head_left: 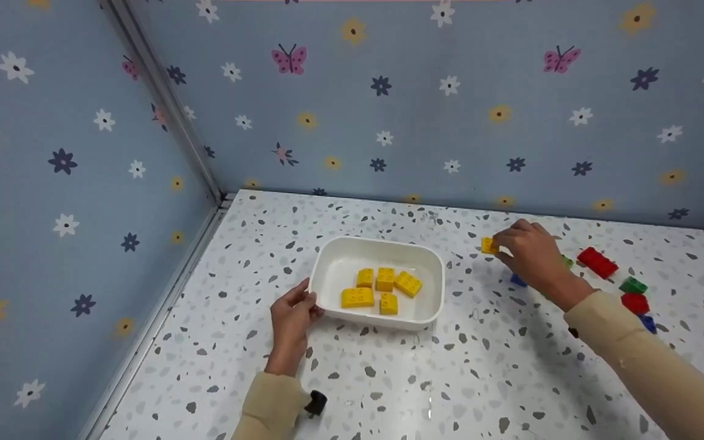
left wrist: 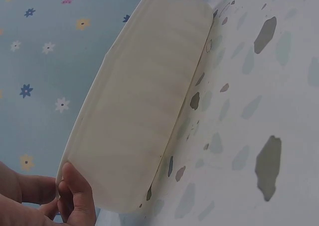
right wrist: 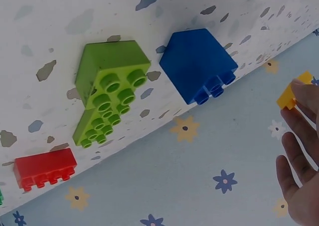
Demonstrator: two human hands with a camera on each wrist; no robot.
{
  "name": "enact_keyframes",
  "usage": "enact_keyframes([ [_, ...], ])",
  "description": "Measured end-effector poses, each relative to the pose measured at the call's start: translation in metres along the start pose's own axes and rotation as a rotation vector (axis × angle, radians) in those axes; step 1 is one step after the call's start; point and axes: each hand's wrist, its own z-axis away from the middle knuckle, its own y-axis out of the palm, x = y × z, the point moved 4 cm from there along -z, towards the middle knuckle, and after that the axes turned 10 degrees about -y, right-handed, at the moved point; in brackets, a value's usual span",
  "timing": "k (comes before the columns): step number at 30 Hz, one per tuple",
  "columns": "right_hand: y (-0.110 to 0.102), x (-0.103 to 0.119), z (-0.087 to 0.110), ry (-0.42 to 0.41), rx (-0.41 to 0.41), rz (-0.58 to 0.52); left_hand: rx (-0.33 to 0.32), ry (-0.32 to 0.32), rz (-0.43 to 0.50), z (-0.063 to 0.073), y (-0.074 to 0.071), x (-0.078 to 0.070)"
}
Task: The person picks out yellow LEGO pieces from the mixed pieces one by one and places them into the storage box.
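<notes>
A white plastic tub stands on the speckled table with several yellow toy bricks lying in it. My left hand grips the tub's left side near its front corner, thumb and fingers at the rim; the left wrist view shows the tub's long outer wall. To the right of the tub, my right hand pinches a yellow brick between thumb and fingertips. In the right wrist view that yellow brick is partly covered by the fingers.
Under and beyond the right arm lie a blue brick, light green bricks and a red brick. Farther right are a dark green brick, another red one and a blue one. Patterned walls border the table's back and left.
</notes>
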Motion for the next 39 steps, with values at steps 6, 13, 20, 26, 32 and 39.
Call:
enact_keyframes([
  [6, -0.001, 0.008, -0.005, -0.038, -0.022, -0.011, -0.001, -0.005, 0.001, 0.000, 0.000, 0.000],
  [13, -0.002, 0.017, -0.008, -0.051, -0.045, -0.048, -0.015, -0.027, -0.020, 0.000, 0.000, 0.000],
  [20, -0.003, 0.027, -0.014, -0.058, -0.034, -0.047, -0.027, -0.042, -0.027, 0.000, 0.000, -0.001],
  [26, -0.004, 0.035, -0.018, -0.069, -0.040, -0.051, -0.025, -0.040, -0.021, 0.000, 0.000, -0.001],
  [32, -0.005, 0.044, -0.022, -0.146, -0.087, -0.024, -0.006, -0.010, -0.004, 0.000, 0.000, -0.001],
  [39, -0.007, 0.058, -0.027, -0.181, -0.080, -0.030, -0.011, -0.012, 0.001, -0.002, 0.001, 0.001],
])
